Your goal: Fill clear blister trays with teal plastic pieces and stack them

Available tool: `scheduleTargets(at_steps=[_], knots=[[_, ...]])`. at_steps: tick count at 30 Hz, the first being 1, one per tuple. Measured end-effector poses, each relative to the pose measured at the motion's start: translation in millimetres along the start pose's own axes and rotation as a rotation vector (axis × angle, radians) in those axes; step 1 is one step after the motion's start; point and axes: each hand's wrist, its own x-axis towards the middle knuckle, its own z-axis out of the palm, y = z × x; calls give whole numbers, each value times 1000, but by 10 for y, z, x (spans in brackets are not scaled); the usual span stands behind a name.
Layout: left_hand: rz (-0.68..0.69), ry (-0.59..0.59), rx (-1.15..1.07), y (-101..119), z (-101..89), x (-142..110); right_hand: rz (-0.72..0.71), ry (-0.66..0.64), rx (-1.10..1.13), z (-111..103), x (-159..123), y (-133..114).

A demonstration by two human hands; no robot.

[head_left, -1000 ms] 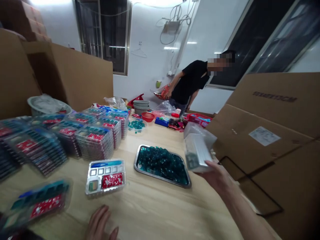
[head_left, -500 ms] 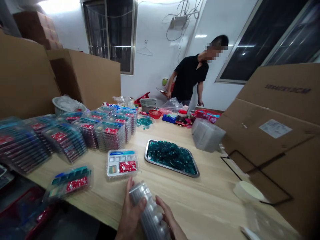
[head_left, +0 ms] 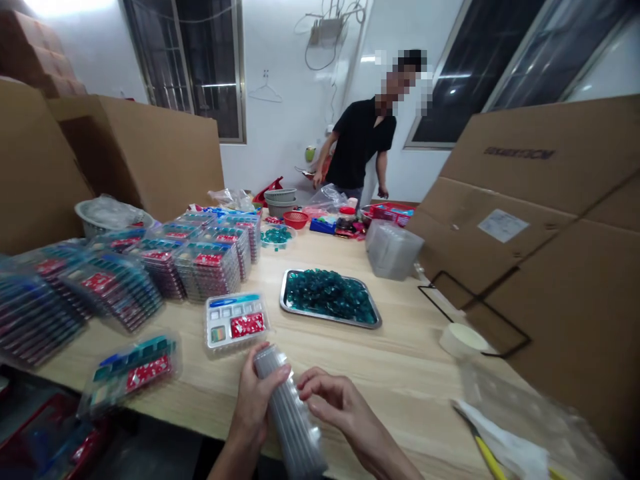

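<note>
My left hand (head_left: 255, 387) is wrapped round a stack of nested clear plastic blister trays (head_left: 290, 417), held tilted on its side at the table's front edge. My right hand (head_left: 337, 400) is at the stack's right side, fingers bent and thumb apart, its fingertips by the tray edges; I cannot tell if they touch. Just beyond lies a single filled tray (head_left: 235, 322) with a blue pen, a red patterned packet and several bare pockets. To its right, a metal tray (head_left: 377, 325) carries a heap of dark teal gem-like pieces (head_left: 330, 293).
Stacks of filled trays (head_left: 207, 267) crowd the left side; another filled pack (head_left: 133, 373) overhangs the front edge. At right are a tape roll (head_left: 463, 340), a yellow-handled tool (head_left: 487, 457), clear containers (head_left: 395, 250) and a large cardboard box (head_left: 505, 267). A person (head_left: 363, 143) stands across the table.
My right hand has shifted from gripping the stack's side to bent fingers at its upper edge. The left keeps its hold while the stack has turned slightly. The view has swung right.
</note>
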Motion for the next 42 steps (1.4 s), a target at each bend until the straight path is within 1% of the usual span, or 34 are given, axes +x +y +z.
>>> scheduleTargets(at_steps=[4, 9, 17, 22, 26, 29, 32, 35, 37, 40, 41, 42], knots=[[-39, -91, 15, 9, 100, 10, 21, 22, 105, -17, 41, -43], [-26, -140, 56, -19, 173, 28, 26, 38, 161, -56, 22, -37], [-46, -157, 84, -22, 303, 42, 22, 67, 189, -147, -38, -73], [-44, -207, 131, -60, 363, 55, 7, 93, 206, -185, -71, -93], [-47, -226, 153, -73, 406, 63, 2, 109, 189, -202, -105, -102], [-54, -252, 168, -50, 443, 64, -4, 141, 186, -210, -119, -82], [-60, -230, 183, -22, 479, 64, 0, 194, 191, -249, -134, -43], [-88, -209, 169, -26, 506, 80, 5, 282, 202, -395, -192, -8], [-120, -216, 155, -50, 517, 101, -6, 369, 193, -594, -278, 22], [-160, -241, 135, -96, 520, 136, 18, 478, 105, -1037, -476, 96], [-163, -244, 133, -108, 518, 143, 51, 510, 38, -1200, -549, 126], [-162, -245, 131, -117, 516, 148, 90, 571, -57, -1353, -618, 153]])
